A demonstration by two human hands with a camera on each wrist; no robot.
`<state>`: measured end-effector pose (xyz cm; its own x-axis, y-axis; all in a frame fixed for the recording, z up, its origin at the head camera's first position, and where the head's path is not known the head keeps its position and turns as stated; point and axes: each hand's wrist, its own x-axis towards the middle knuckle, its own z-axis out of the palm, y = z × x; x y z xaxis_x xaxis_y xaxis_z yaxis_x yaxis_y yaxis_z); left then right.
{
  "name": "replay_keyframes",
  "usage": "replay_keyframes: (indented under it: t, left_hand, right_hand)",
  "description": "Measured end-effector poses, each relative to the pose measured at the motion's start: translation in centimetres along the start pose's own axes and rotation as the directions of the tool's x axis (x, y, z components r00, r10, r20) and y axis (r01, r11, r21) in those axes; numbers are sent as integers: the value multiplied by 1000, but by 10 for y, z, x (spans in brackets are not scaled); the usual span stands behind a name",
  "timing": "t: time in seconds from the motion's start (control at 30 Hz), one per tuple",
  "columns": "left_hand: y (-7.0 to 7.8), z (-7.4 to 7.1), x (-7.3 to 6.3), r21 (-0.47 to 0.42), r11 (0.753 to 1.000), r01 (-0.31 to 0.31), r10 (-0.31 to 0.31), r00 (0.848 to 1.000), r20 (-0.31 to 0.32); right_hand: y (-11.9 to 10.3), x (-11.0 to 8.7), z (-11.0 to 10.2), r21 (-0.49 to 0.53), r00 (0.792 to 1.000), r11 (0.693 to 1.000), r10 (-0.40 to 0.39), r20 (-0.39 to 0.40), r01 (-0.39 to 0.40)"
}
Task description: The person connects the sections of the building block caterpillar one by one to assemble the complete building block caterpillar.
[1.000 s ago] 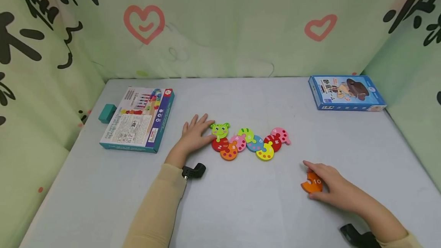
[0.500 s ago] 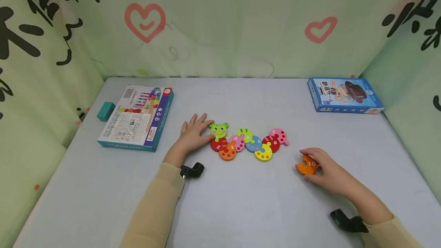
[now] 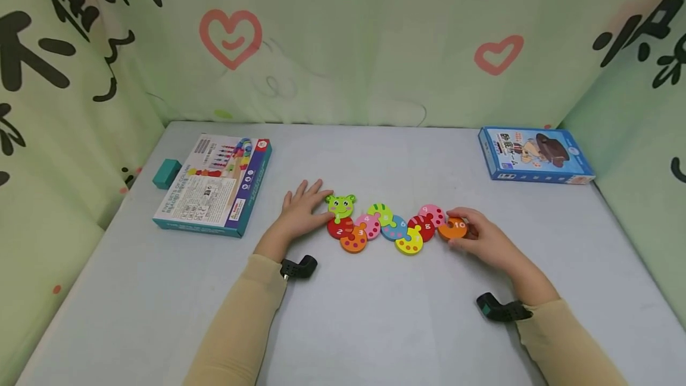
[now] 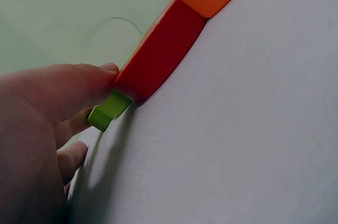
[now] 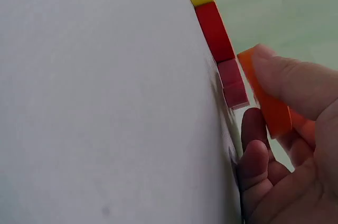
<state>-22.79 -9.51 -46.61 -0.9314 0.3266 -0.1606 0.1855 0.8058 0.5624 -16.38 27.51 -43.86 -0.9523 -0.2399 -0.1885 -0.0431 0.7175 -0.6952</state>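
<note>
A caterpillar puzzle of numbered wooden pieces lies on the white table, running from a green smiling head [image 3: 340,207] to a pink piece [image 3: 431,214] at the right end. My left hand [image 3: 301,212] rests at the head's left side, fingers spread; its thumb [image 4: 79,84] touches the edge by the red piece [image 4: 163,49]. Between thumb and fingers my right hand [image 3: 485,240] pinches the orange puzzle piece numbered 10 [image 3: 452,229]. In the right wrist view that orange piece [image 5: 266,97] is raised and tilted just above the pink piece's tab [image 5: 235,95].
A flat toy box [image 3: 206,189] lies at the left, with a small teal block [image 3: 167,174] beside it. Back right holds a blue box [image 3: 538,155]. Green curtains [image 3: 343,40] enclose the table's back and sides.
My right hand has carried the orange piece left and away from me, up to the pink end of the caterpillar. My left hand has stayed at the head.
</note>
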Motion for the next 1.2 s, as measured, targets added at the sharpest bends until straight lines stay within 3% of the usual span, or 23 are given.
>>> replay_keyframes:
  t: [0.8,1.2]
  left_hand:
    - [4,-2,1,-9,1000,-2,2,1000,8]
    - [3,-4,-1,-30,999,12,-11,1000,8]
  right_hand:
    - [9,7,6,-89,998,995,40,-42,-43]
    - [7,4,-5,-18,996,997,80,-34,-80]
